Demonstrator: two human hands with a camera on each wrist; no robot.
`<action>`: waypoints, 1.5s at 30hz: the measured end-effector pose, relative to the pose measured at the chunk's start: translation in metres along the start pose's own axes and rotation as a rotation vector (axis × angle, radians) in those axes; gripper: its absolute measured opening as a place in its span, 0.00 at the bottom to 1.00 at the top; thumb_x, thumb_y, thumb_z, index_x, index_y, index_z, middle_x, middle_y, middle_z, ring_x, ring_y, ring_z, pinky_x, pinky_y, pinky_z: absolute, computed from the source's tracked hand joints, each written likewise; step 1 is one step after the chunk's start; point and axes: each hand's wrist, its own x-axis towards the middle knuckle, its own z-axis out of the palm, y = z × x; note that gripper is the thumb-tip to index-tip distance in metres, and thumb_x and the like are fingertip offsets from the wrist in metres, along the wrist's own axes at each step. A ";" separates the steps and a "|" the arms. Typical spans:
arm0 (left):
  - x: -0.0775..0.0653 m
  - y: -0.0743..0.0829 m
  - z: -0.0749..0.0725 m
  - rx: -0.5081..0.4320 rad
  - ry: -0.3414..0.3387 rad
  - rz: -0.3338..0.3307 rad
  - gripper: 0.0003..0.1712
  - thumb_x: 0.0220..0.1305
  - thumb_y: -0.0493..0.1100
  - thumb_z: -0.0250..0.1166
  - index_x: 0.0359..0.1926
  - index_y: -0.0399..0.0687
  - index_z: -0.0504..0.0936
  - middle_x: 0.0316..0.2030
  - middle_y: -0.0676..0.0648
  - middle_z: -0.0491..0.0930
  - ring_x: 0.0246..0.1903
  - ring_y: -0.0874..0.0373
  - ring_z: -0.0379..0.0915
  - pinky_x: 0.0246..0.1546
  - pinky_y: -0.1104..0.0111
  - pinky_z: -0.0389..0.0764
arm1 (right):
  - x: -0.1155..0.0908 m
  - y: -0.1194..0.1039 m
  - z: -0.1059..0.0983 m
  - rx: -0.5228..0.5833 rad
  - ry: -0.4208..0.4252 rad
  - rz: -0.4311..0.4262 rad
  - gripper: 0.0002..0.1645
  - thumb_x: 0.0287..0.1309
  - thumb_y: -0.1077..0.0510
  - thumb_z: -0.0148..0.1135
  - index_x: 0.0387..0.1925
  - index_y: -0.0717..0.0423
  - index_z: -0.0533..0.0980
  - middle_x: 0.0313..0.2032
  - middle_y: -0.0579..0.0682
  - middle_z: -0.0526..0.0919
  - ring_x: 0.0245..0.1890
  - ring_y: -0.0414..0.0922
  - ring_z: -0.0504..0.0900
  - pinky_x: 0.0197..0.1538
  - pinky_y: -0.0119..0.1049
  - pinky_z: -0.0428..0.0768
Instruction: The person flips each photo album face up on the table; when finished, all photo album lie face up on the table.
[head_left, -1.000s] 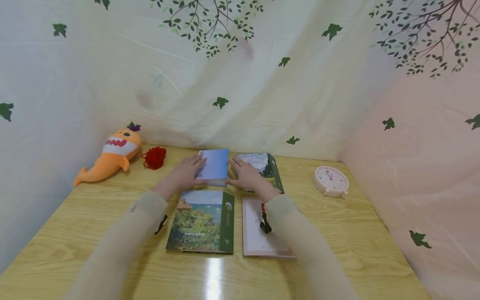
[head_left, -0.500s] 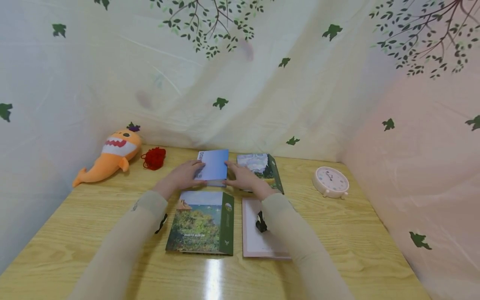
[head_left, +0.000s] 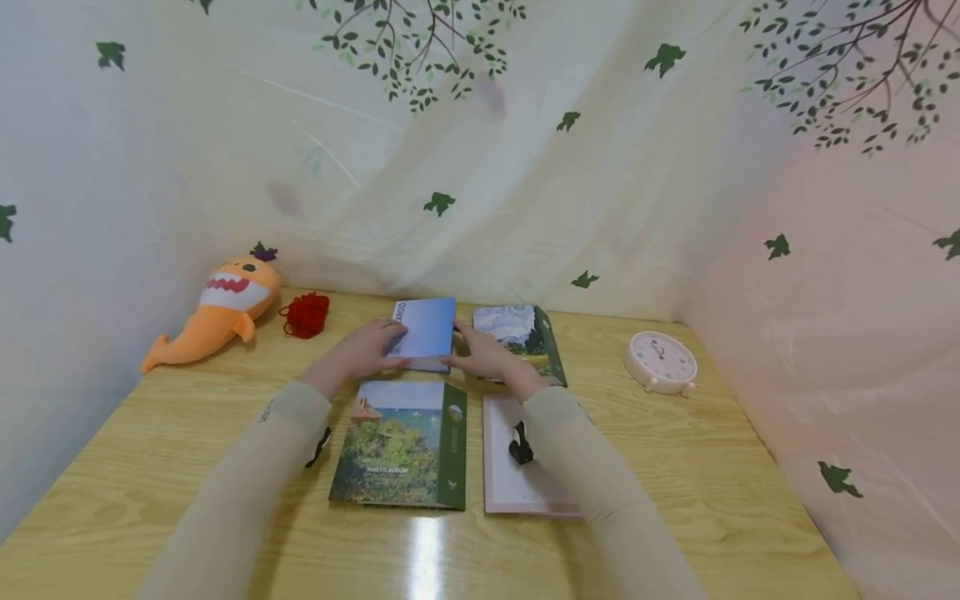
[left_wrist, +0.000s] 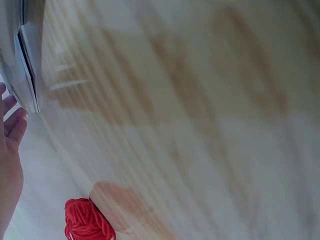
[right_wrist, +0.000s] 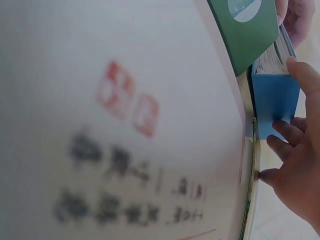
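A blue book (head_left: 430, 332) with dark lettering lies at the back of the table, between my two hands. My left hand (head_left: 362, 350) holds its left side, fingers over the cover's edge and thumb at the near edge. My right hand (head_left: 483, 352) holds the right side. In the right wrist view, its thumb sits at the page edge and fingers touch the blue spine (right_wrist: 275, 100). Right of it lies a green-spined painted album (head_left: 517, 333), partly behind my right hand. Nearer lie a photo album (head_left: 397, 446) and a pink-edged white book (head_left: 506, 487), partly under my right sleeve.
At the back left are an orange shark plush (head_left: 225, 312) and a red yarn bundle (head_left: 306, 316). A pale pink clock (head_left: 661, 362) rests on the right. Leaf-printed cloth (head_left: 360, 183) hangs right behind the table (head_left: 697, 500).
My fingers have drawn back from lying flatter and farther over the blue book to its sides, showing more lettering. The book stays in nearly the same place.
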 end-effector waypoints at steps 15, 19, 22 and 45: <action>-0.004 -0.002 -0.006 -0.028 0.063 0.055 0.33 0.63 0.55 0.60 0.62 0.40 0.70 0.57 0.37 0.73 0.57 0.43 0.69 0.59 0.50 0.69 | -0.002 -0.002 -0.001 0.172 0.019 -0.038 0.53 0.58 0.38 0.60 0.75 0.44 0.42 0.71 0.52 0.56 0.69 0.49 0.59 0.68 0.48 0.62; -0.005 -0.001 -0.009 -0.049 0.078 0.048 0.32 0.64 0.55 0.60 0.63 0.40 0.69 0.57 0.37 0.73 0.56 0.42 0.70 0.59 0.50 0.69 | 0.001 -0.002 0.001 0.228 0.028 -0.028 0.53 0.58 0.39 0.61 0.75 0.41 0.41 0.68 0.56 0.62 0.67 0.50 0.63 0.66 0.47 0.64; -0.004 -0.002 -0.009 -0.054 0.084 0.043 0.32 0.64 0.55 0.60 0.63 0.41 0.70 0.57 0.37 0.73 0.56 0.43 0.70 0.59 0.51 0.70 | 0.003 -0.003 0.002 0.286 0.026 -0.024 0.53 0.58 0.41 0.62 0.74 0.41 0.41 0.66 0.57 0.66 0.65 0.50 0.66 0.66 0.46 0.65; -0.004 0.006 -0.007 -0.366 0.086 0.009 0.40 0.60 0.54 0.65 0.69 0.49 0.60 0.57 0.40 0.73 0.53 0.47 0.73 0.52 0.53 0.77 | -0.002 -0.017 -0.012 0.361 0.119 -0.172 0.49 0.60 0.53 0.63 0.74 0.52 0.47 0.68 0.60 0.61 0.65 0.54 0.66 0.66 0.47 0.65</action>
